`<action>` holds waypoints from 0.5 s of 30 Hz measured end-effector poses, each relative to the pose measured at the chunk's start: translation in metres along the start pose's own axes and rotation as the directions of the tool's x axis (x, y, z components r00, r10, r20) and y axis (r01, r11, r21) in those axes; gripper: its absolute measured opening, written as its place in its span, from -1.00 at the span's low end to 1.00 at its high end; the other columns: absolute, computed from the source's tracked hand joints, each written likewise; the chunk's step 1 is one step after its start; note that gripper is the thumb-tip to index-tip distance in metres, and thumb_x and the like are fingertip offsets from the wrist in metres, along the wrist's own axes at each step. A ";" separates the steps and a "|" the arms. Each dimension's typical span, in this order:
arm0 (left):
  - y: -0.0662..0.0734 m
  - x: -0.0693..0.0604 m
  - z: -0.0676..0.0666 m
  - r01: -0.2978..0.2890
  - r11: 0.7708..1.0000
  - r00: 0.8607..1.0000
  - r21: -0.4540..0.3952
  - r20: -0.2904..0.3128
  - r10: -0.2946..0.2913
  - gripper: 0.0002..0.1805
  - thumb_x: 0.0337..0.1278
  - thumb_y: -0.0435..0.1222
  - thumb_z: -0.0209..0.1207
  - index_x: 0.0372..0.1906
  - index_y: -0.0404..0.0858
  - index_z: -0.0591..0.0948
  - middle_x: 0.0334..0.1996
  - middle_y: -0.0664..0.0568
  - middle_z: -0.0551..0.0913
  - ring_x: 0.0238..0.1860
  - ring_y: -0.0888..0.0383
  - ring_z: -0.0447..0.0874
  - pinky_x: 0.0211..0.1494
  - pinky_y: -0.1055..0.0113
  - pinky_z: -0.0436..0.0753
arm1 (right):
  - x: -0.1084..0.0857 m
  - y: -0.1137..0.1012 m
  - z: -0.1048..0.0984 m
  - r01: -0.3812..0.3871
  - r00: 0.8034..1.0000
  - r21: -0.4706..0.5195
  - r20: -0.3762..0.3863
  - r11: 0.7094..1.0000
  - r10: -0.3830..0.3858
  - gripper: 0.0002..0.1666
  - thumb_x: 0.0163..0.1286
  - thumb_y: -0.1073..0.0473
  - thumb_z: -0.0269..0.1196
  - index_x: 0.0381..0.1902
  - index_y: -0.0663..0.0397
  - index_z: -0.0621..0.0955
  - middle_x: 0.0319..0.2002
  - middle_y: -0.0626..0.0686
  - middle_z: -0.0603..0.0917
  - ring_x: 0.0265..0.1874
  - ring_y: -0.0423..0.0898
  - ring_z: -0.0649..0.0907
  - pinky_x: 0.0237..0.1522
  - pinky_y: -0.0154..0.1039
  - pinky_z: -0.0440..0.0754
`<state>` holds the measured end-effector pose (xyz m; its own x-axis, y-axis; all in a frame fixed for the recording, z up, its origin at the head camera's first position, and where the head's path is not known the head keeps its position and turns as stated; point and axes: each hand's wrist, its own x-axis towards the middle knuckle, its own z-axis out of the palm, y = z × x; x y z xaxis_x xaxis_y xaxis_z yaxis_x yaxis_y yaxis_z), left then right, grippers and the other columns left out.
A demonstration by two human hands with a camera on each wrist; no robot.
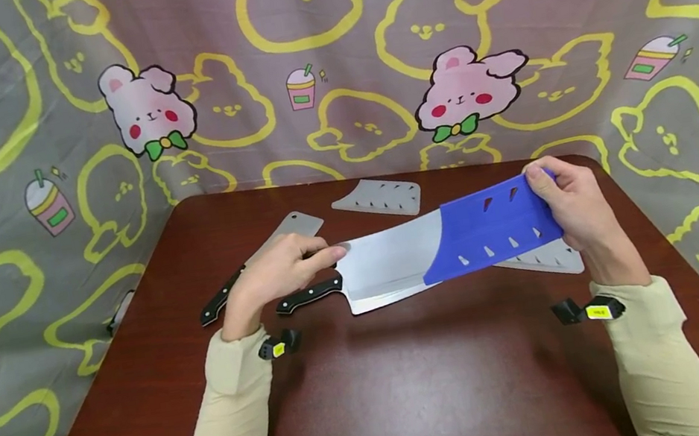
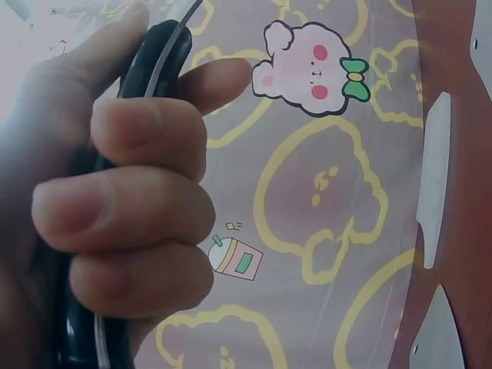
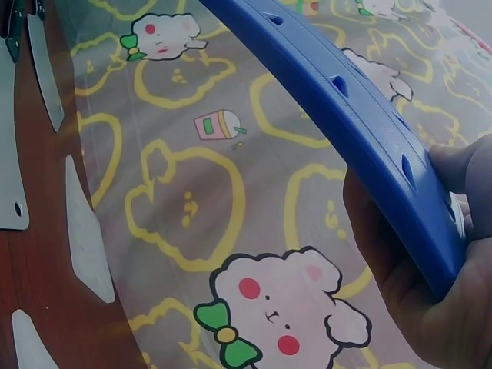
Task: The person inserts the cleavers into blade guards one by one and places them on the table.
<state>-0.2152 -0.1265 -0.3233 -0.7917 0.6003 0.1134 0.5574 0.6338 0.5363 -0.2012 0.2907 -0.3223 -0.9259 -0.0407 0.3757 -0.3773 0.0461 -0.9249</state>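
Note:
My left hand (image 1: 284,261) grips the black handle (image 2: 81,330) of a cleaver, fingers curled round it. The cleaver's broad blade (image 1: 388,251) is held above the table and points right. A blue blade cover (image 1: 493,226) with small slots sits over the far part of that blade. My right hand (image 1: 578,206) holds the cover's outer end, thumb on the near face and fingers behind. Below lies a second cleaver (image 1: 310,295) with a riveted black handle, its blade partly hidden by the raised one.
Another black-handled knife (image 1: 222,297) lies at the left, its blade slanting away. A whitish slotted blade cover (image 1: 383,196) lies near the back edge. A second whitish cover (image 1: 555,259) shows partly under the blue one. Patterned cloth (image 1: 359,58) hangs behind the brown table (image 1: 416,389).

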 end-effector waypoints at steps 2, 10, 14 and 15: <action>0.001 0.000 0.000 0.006 1.000 1.000 -0.013 0.006 -0.006 -0.50 0.35 0.12 0.08 -0.66 -0.06 0.47 -0.82 0.20 0.31 -0.74 0.23 0.36 -0.51 0.33 0.33 | 0.000 -0.001 0.000 -0.011 1.000 -0.010 -0.005 1.000 0.011 -0.82 0.49 0.19 0.11 -0.27 0.05 0.64 -0.57 -0.10 0.69 -0.67 -0.20 0.72 -0.67 -0.31 0.62; 0.000 -0.001 0.001 0.029 0.998 0.999 -0.059 0.040 -0.026 -0.49 0.35 0.15 0.06 -0.66 -0.04 0.45 -0.83 0.18 0.32 -0.75 0.22 0.37 -0.51 0.34 0.34 | -0.001 -0.004 0.002 -0.047 0.999 -0.108 -0.015 0.993 0.046 -0.80 0.50 0.12 0.11 -0.32 -0.01 0.62 -0.62 -0.12 0.66 -0.72 -0.21 0.68 -0.72 -0.30 0.59; 0.000 -0.001 0.001 0.022 0.998 0.999 -0.059 0.035 -0.020 -0.49 0.36 0.12 0.07 -0.66 -0.06 0.46 -0.82 0.19 0.32 -0.74 0.22 0.36 -0.50 0.33 0.34 | -0.002 -0.006 0.001 -0.061 0.998 -0.100 -0.001 0.993 0.061 -0.80 0.50 0.12 0.11 -0.32 -0.01 0.61 -0.61 -0.12 0.67 -0.71 -0.21 0.69 -0.71 -0.31 0.60; 0.000 -0.001 0.002 0.022 0.998 0.999 -0.056 0.032 -0.020 -0.49 0.36 0.10 0.08 -0.67 -0.07 0.45 -0.82 0.19 0.31 -0.74 0.23 0.35 -0.51 0.33 0.34 | -0.003 -0.006 0.001 -0.066 0.998 -0.111 0.002 0.992 0.067 -0.80 0.51 0.11 0.10 -0.31 -0.02 0.62 -0.60 -0.13 0.67 -0.71 -0.21 0.69 -0.70 -0.31 0.60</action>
<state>-0.2137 -0.1263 -0.3246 -0.7946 0.6024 0.0759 0.5248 0.6186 0.5847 -0.1963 0.2891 -0.3176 -0.9490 -0.0394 0.3127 -0.3149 0.1589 -0.9357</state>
